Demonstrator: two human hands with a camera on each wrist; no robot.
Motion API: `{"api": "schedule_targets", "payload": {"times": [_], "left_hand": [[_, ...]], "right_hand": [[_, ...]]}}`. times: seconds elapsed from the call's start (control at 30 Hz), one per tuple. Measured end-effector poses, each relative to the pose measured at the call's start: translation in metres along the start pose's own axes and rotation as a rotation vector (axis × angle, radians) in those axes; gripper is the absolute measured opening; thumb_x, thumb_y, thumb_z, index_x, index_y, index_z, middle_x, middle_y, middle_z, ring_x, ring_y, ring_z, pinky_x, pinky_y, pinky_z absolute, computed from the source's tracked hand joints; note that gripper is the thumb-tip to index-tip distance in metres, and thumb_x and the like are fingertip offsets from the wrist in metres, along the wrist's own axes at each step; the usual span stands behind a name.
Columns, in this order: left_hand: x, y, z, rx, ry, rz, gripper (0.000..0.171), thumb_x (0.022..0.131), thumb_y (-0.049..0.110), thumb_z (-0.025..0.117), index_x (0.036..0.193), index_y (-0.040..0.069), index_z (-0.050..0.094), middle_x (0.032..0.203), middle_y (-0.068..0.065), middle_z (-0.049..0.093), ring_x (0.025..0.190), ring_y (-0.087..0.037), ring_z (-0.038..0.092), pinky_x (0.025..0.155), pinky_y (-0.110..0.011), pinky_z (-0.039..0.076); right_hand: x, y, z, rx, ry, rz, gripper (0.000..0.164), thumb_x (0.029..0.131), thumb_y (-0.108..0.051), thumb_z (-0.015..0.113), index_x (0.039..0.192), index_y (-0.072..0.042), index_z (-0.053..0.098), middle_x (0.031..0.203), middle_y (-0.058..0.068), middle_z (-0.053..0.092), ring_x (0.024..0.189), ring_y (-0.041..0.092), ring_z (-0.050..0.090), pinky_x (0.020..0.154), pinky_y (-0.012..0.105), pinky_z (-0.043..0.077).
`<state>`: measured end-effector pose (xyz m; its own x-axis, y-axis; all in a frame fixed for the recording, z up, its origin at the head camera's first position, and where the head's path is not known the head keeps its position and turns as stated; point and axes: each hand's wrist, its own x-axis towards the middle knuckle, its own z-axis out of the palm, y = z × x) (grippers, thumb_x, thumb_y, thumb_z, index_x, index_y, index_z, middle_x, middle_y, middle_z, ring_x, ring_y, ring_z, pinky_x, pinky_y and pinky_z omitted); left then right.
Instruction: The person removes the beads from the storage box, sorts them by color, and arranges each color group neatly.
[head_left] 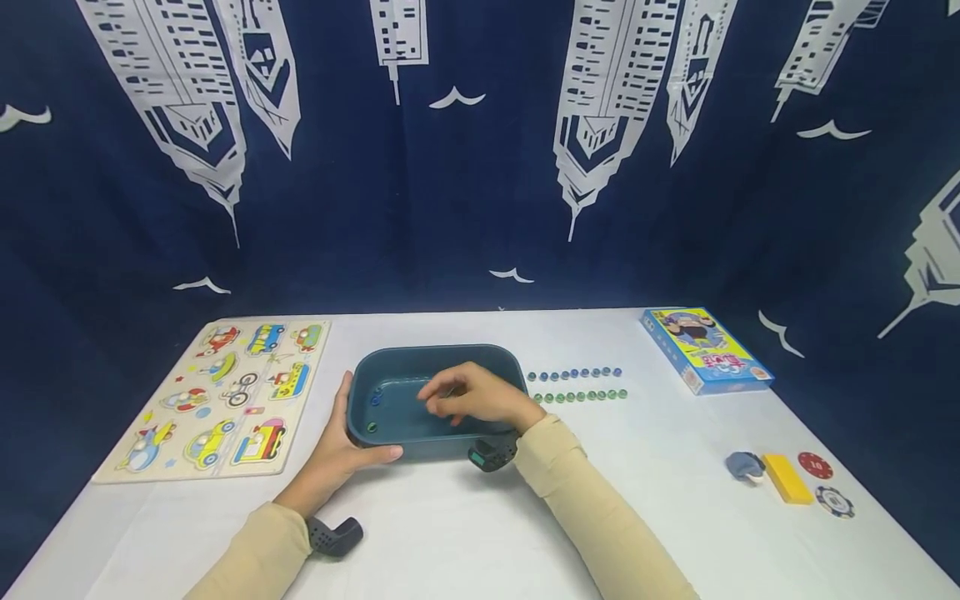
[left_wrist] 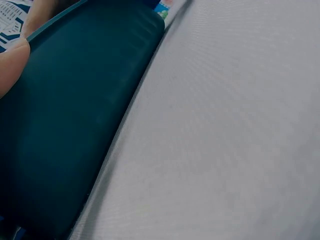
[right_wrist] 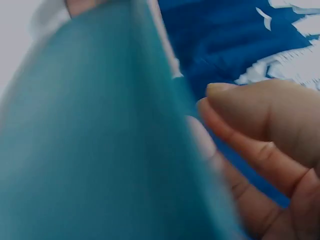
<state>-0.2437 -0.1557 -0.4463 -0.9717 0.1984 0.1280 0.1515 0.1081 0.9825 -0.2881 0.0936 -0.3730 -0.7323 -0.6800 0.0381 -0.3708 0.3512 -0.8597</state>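
A dark teal rectangular bin (head_left: pixel 427 450) stands on the white table, with a few blue glass marbles (head_left: pixel 377 397) and a green glass marble (head_left: pixel 372 427) near its left end. My left hand (head_left: pixel 341 450) grips that end, thumb along the front wall and fingers round the side. The left wrist view shows its thumb (left_wrist: pixel 12 65) against the bin's wall. Over the bin's inside hovers my right hand (head_left: pixel 480 394), fingers loosely bent. Its thumb and forefinger tips come close together in the right wrist view, and I see nothing between them.
Right of the bin lie a row of blue marbles (head_left: pixel 575 374) and a row of green marbles (head_left: pixel 581 396). A wooden vehicle puzzle board (head_left: pixel 172 425) lies left. Farther right are a colourful box (head_left: pixel 705 346), a grey-blue object (head_left: pixel 745 466), a yellow block (head_left: pixel 787 479) and poker chips (head_left: pixel 815 465).
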Motion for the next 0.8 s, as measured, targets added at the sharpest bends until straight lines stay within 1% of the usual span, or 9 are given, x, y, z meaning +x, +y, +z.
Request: {"api": "schedule_targets", "payload": {"times": [0.03,0.17,0.23,0.27,0.3,0.43,0.57,0.67,0.8], "left_hand": [[0.000,0.000,0.000,0.003,-0.002,0.003,0.137,0.070,0.011,0.088,0.159,0.023,-0.015,0.167,-0.006,-0.008,0.152,-0.032,-0.012,0.116,-0.065,-0.009],[0.000,-0.001,-0.001,-0.008,-0.010,0.010,0.136,0.070,0.011,0.088,0.159,0.021,-0.015,0.167,-0.007,-0.010,0.152,-0.033,-0.013,0.116,-0.065,-0.009],[0.000,-0.002,-0.001,-0.017,-0.011,0.016,0.136,0.070,0.011,0.088,0.159,0.020,-0.014,0.167,-0.007,-0.010,0.152,-0.033,-0.012,0.117,-0.065,-0.009],[0.000,-0.003,-0.002,-0.020,-0.012,0.016,0.136,0.070,0.011,0.088,0.159,0.021,-0.014,0.167,-0.007,-0.010,0.152,-0.032,-0.012,0.117,-0.064,-0.009],[0.000,-0.004,-0.002,-0.024,-0.012,0.018,0.136,0.070,0.011,0.088,0.159,0.021,-0.014,0.167,-0.006,-0.010,0.152,-0.032,-0.011,0.117,-0.064,-0.009],[-0.001,-0.005,-0.002,-0.015,-0.013,0.020,0.135,0.072,0.013,0.088,0.159,0.024,-0.013,0.167,-0.005,-0.010,0.152,-0.030,-0.011,0.117,-0.064,-0.009],[-0.001,-0.005,-0.003,-0.018,-0.013,0.018,0.133,0.072,0.012,0.087,0.159,0.023,-0.013,0.167,-0.005,-0.010,0.152,-0.031,-0.011,0.117,-0.064,-0.009],[-0.001,-0.004,-0.004,-0.013,-0.009,0.008,0.133,0.072,0.013,0.088,0.159,0.023,-0.013,0.167,-0.004,-0.011,0.152,-0.030,-0.012,0.117,-0.064,-0.009],[0.000,-0.004,-0.003,-0.019,-0.008,0.011,0.134,0.071,0.013,0.088,0.159,0.023,-0.012,0.167,-0.004,-0.011,0.152,-0.031,-0.012,0.117,-0.064,-0.008]], "right_hand": [[0.005,-0.001,0.006,-0.009,-0.020,-0.005,0.027,0.095,-0.009,0.067,0.118,0.004,0.068,0.105,0.015,0.072,0.083,0.025,0.067,0.068,0.029,0.059],[0.024,-0.003,0.028,-0.086,-0.061,-0.008,0.021,0.091,-0.004,0.068,0.112,0.002,0.072,0.095,0.007,0.074,0.082,0.009,0.065,0.076,0.023,0.055],[0.031,-0.004,0.036,-0.136,-0.063,0.013,0.019,0.090,-0.002,0.069,0.109,0.000,0.074,0.094,0.005,0.075,0.085,0.006,0.065,0.081,0.021,0.053],[0.034,-0.005,0.040,-0.166,-0.061,0.030,0.019,0.089,-0.002,0.069,0.107,-0.002,0.075,0.095,0.004,0.075,0.089,0.005,0.065,0.085,0.021,0.053],[0.036,-0.006,0.044,-0.192,-0.056,0.054,0.019,0.089,-0.001,0.069,0.106,-0.003,0.076,0.095,0.003,0.075,0.089,0.006,0.066,0.086,0.022,0.052],[0.045,-0.010,0.054,-0.254,-0.030,0.159,0.018,0.086,0.000,0.071,0.101,-0.007,0.078,0.094,0.000,0.075,0.087,0.009,0.065,0.083,0.025,0.053],[0.052,-0.014,0.062,-0.285,-0.019,0.243,0.014,0.081,-0.001,0.074,0.089,-0.011,0.080,0.084,-0.004,0.074,0.082,0.009,0.061,0.074,0.024,0.050],[0.056,-0.015,0.066,-0.304,-0.021,0.269,0.013,0.078,0.000,0.075,0.081,-0.012,0.079,0.079,-0.005,0.073,0.078,0.008,0.059,0.067,0.022,0.049],[0.058,-0.015,0.067,-0.313,-0.028,0.269,0.012,0.077,0.000,0.075,0.078,-0.011,0.079,0.076,-0.003,0.073,0.075,0.009,0.059,0.065,0.021,0.049]]}}
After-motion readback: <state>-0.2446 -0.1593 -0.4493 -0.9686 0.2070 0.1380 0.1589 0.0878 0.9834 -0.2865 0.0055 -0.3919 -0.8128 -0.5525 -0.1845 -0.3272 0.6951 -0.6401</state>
